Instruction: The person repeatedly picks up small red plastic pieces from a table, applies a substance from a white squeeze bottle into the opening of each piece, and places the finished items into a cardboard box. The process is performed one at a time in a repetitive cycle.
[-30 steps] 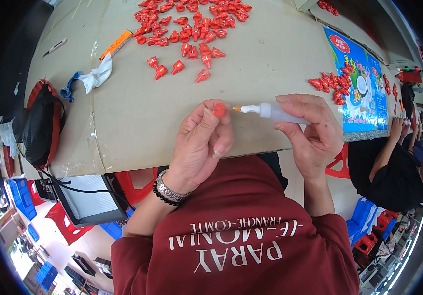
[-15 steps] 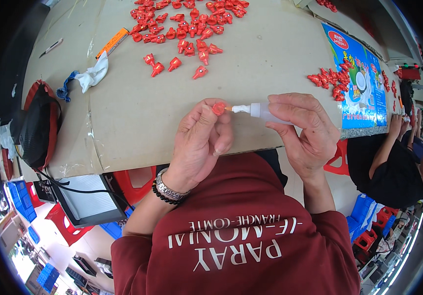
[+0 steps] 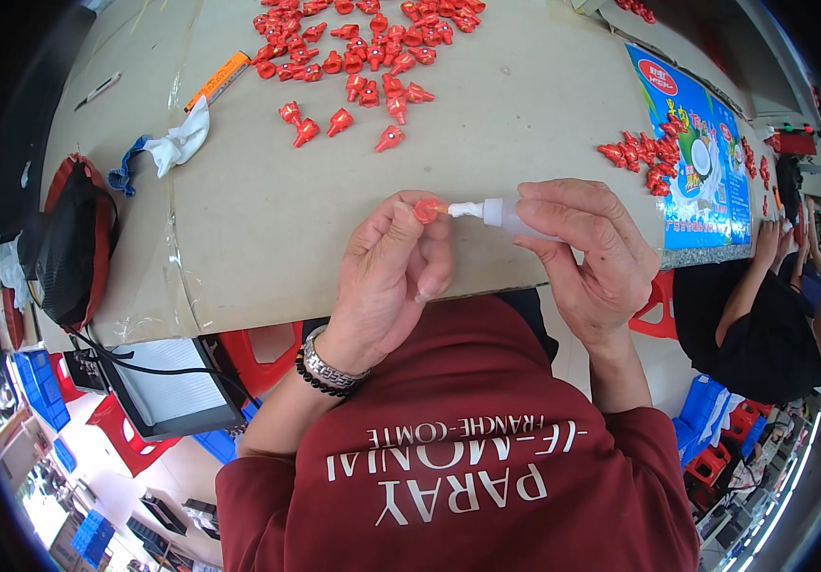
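Between the thumb and fingers of my left hand (image 3: 393, 262) is a small red plastic part (image 3: 427, 211). My right hand (image 3: 594, 250) grips a translucent squeeze bottle (image 3: 522, 217) lying sideways, its white-wrapped nozzle pointing left. The thin tip of the nozzle meets the red part, or nearly so; my fingers partly hide the spot. Both hands are above the near edge of the table. Farther off, a large group of similar red parts (image 3: 377, 57) is spread over the table, with a few loose ones closer to me.
To the left lie an orange box (image 3: 218, 80), a white and blue cloth (image 3: 177, 143), a pen-like knife (image 3: 99, 90) and a black-red bag (image 3: 79, 243). At right, more red parts (image 3: 654, 157) sit by a blue printed cardboard sheet (image 3: 682, 105). Another person (image 3: 754, 324) sits beyond.
The bottle in my right hand has shifted very slightly left toward the red part. My left hand stays in place, still pinching it.
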A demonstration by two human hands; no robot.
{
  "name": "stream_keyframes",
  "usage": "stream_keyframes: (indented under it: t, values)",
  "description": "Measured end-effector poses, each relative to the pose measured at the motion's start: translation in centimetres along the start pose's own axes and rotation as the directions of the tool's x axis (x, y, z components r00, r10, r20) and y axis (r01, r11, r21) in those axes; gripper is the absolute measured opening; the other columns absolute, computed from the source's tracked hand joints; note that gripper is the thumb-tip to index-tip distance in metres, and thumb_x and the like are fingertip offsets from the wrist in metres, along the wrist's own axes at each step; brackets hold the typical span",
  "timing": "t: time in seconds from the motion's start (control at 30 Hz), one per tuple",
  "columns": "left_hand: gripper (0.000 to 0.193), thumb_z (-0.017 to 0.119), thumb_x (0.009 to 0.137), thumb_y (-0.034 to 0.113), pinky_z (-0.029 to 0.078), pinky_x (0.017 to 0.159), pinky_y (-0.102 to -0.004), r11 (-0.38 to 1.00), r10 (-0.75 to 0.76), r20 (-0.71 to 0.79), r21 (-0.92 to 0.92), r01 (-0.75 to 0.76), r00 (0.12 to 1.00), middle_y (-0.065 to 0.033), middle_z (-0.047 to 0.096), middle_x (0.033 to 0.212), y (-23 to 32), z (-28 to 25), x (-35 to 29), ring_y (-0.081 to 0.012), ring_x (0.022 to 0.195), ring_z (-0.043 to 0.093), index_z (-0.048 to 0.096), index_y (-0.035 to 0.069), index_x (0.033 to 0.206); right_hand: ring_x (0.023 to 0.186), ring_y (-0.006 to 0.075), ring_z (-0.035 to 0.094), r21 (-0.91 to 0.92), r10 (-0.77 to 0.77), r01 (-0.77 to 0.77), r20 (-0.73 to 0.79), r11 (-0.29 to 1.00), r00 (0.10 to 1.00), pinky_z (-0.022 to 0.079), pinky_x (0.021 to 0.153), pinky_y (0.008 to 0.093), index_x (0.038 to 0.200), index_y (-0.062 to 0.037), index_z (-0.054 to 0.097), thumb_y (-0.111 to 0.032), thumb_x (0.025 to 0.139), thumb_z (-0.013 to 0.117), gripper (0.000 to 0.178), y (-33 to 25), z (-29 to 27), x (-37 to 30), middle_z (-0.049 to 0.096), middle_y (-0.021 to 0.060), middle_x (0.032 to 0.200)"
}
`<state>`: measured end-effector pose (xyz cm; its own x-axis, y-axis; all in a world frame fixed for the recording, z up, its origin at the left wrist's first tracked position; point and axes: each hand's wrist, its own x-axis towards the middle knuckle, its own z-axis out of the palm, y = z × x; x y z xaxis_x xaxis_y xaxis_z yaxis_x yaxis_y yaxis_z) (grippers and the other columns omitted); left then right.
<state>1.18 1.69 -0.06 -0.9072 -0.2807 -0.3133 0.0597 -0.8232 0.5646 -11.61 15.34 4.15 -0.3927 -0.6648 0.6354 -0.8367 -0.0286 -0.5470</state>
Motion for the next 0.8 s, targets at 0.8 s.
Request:
stream_keyframes:
  t: [0.8]
  values:
    - [0.029, 0.04, 0.101, 0.032, 0.03, 0.045, -0.0217, 1.0, -0.011, -0.049, 0.008, 0.012, 0.999, -0.0012, 0.046, 0.06, 0.17, 0.45, 0.09, -0.0069, 0.046, 0.037, 0.051, 0.005, 0.094, 0.077, 0.0247, 0.065, -0.063, -0.072, 0.073, 0.012, 0.995, 0.997, 0.051, 0.061, 0.0283, 0.091, 0.0008, 0.065, 0.007, 0.064, 0.076, 0.03, 0.21, -0.33, 0.13, 0.067, 0.0155, 0.089]
